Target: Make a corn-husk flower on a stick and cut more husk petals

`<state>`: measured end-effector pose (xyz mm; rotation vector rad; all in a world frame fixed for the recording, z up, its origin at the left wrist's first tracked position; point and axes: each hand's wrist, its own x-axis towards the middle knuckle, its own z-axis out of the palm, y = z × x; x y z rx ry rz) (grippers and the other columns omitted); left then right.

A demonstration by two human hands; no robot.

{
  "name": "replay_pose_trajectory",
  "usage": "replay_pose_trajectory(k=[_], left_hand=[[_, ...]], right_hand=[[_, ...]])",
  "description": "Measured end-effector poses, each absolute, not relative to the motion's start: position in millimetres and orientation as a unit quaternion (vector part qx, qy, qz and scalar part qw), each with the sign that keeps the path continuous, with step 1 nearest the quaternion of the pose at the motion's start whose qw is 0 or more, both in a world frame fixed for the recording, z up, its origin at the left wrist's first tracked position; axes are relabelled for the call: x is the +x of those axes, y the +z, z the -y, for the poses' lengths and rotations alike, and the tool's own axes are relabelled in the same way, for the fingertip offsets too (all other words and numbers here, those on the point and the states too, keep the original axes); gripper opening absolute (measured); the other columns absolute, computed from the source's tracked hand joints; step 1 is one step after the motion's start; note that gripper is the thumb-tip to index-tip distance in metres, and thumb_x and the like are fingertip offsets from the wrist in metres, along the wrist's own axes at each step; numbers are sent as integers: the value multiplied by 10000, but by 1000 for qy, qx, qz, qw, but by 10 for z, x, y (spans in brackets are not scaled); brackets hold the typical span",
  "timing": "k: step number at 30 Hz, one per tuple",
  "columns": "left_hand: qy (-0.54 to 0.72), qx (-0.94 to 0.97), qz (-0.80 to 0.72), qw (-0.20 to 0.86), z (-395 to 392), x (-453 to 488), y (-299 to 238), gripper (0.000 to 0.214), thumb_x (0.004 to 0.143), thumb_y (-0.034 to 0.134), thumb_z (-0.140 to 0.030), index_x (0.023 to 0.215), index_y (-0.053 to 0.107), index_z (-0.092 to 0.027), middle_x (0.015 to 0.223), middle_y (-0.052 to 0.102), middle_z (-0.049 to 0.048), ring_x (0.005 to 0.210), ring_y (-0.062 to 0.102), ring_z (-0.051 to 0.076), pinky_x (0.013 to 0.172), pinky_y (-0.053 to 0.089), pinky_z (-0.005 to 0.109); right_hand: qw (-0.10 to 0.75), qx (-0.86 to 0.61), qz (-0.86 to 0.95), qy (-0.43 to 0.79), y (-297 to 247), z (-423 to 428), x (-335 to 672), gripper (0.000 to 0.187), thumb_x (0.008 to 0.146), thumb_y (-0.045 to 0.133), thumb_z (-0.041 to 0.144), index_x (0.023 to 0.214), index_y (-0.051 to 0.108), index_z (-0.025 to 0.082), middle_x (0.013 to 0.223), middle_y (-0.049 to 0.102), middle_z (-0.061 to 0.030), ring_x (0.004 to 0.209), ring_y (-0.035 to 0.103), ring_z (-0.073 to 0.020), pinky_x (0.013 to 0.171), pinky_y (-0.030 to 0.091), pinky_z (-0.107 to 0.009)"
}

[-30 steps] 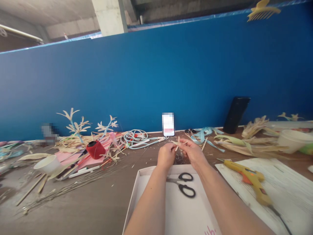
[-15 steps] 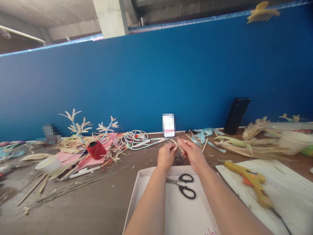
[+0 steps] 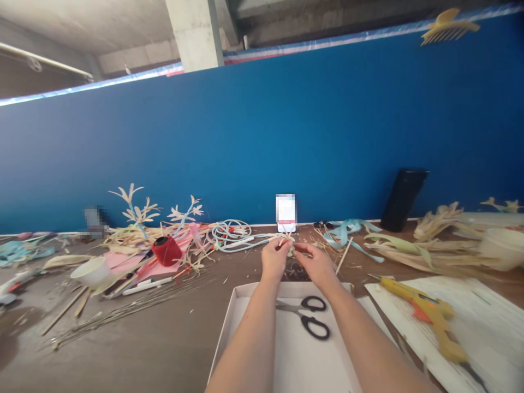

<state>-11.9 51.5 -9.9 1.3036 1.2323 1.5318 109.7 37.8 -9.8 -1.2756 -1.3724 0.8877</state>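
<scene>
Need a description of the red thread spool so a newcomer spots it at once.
On the brown table under the blue wall, look left of the left hand. The red thread spool sits on pink paper, right of a white cup; it is the only solid red cylinder, dark-cored on top.

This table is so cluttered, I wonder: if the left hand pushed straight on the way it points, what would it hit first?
Probably the small white upright item against the blue wall, just past the straw piece the left hand pinches; depth is unclear.
</scene>
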Motion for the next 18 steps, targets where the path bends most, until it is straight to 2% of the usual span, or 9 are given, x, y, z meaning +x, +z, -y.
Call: replay_pose_trajectory(k=[3,7,13,18], left_hand=[[603,523,-470,376,-501,-94,-86,200,683,621,-338,744,668,-154,732,631,11,691,560,130,638,429,226],[603,536,-463,368,-489,-59,-86,216,684,629,-349,743,673,-146,754,648,21,720,578,142,676,437,239],[589,544,-472,367,-478,-68,-77,308,693,635,-361,917,689,-156,903,675,66,777,592,157,701,452,257],[594,534,-484,357,-484,-90,-95,321,731,585,-395,926,696,-165,776,664,45,685,568,133,665,451,256]], right_hand=[[500,-535,584,350,-65,-348,1081,320,680,617,430,876,690,187,757,676,-22,527,540,-133,567,427,-277],[500,-554,579,328,-13,-314,1089,271,685,602,446,739,699,199,501,568,21,474,488,-137,496,363,-258],[539,-559,528,344,-50,-340,1121,333,660,626,506,778,710,206,442,518,30,434,439,-132,455,321,-258],[570,-538,469,407,-152,-405,1155,425,626,660,528,876,698,186,455,513,40,428,425,-114,442,319,-242]])
